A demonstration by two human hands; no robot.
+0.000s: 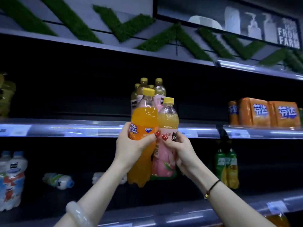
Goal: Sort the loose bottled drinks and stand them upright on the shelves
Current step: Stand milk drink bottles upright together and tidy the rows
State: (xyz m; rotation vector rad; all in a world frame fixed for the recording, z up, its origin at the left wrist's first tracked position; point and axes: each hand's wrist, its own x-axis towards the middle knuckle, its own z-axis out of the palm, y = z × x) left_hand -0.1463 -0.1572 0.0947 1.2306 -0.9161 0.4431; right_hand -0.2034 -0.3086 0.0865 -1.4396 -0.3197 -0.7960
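Note:
My left hand (131, 146) grips an orange Fanta bottle (144, 122) with a yellow cap. Beside it, my right hand (178, 149) holds a pink-labelled juice bottle (165, 154), also yellow-capped. Both bottles are upright and raised side by side, touching, in front of the middle shelf (73, 130). Behind them on that shelf stand several pink-labelled bottles (158, 90) of yellowish drink.
Orange Fanta packs (262, 112) sit on the middle shelf at right. The lower shelf (188, 215) carries white milk-drink bottles (11, 177) upright at left, two white bottles (57, 180) lying on their sides, and green bottles (227, 166) at right. Yellow-green bottles (6, 94) show at far left.

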